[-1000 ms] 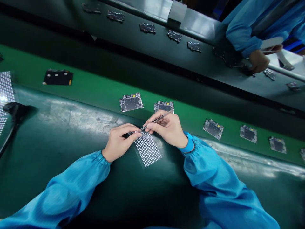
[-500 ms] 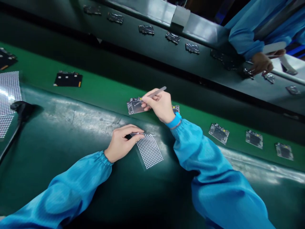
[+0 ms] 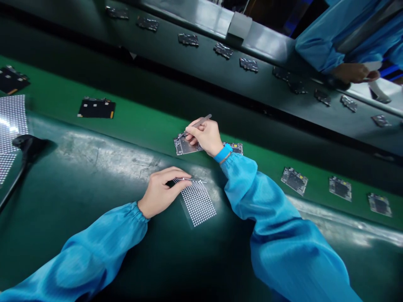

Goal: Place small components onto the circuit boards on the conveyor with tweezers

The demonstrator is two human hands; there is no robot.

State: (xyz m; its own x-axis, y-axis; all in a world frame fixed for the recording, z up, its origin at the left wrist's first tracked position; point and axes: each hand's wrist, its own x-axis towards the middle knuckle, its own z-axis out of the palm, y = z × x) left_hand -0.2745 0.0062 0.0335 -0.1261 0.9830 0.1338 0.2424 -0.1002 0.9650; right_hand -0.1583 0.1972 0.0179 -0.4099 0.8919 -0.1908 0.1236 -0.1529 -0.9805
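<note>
My left hand (image 3: 165,191) is closed on the upper edge of a clear sheet of small white round stickers (image 3: 199,204), which hangs down over the dark green bench. Pinched in my right hand (image 3: 204,134) is a pair of grey tweezers (image 3: 203,121), slanting down to the left. Their tips meet the upper part of a circuit board (image 3: 186,147) on the green belt; whether a sticker is at the tips I cannot tell. A second circuit board (image 3: 236,147) shows partly behind my right wrist.
More circuit boards (image 3: 294,180) lie along the green belt (image 3: 141,126) to the right, with black-faced boards (image 3: 97,109) to the left. A larger sticker sheet (image 3: 12,121) and a black cable plug (image 3: 30,144) are at left. Across, a co-worker's hand (image 3: 352,73) is near another line of boards (image 3: 248,64).
The boards on my belt have shifted slightly right, while those across have moved slightly left. My right hand and tweezers moved a little left, to the board's upper part. The co-worker's hand has lifted.
</note>
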